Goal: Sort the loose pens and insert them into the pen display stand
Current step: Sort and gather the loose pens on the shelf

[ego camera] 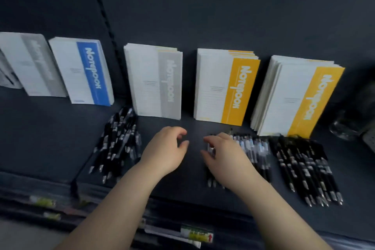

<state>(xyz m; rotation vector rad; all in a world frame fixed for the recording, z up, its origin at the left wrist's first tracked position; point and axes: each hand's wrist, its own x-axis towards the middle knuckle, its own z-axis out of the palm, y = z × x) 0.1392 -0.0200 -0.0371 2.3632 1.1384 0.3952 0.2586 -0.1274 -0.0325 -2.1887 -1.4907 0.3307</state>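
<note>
A person's left hand [166,148] hovered over a bare stretch of the dark shelf [193,126], its fingers loosely curled and holding nothing. The right hand [225,154] lay on the left edge of the middle pile of pens [253,150], thumb and fingers curved about one barrel; blur left it unclear whether that pen was pinched or merely touched. A left pile of pens [117,144] lay well apart beyond the empty hand, and a right pile of pens [304,168] lay just beside the middle one, all with tips pointing toward the shelf's front edge. Stacks of notebooks [227,87], with grey, blue and yellow bands, stood upright behind them. No pen display stand could be made out, and a clear object [345,128] at the far right was too blurred to name. The pens looked light, stiff and smooth-barrelled, likely to roll or slide off a heap when disturbed. Each would probably be best taken at mid-barrel between thumb and two fingers, kept clear of the metal clip and the tip, and lifted one at a time rather than dragged.
</note>
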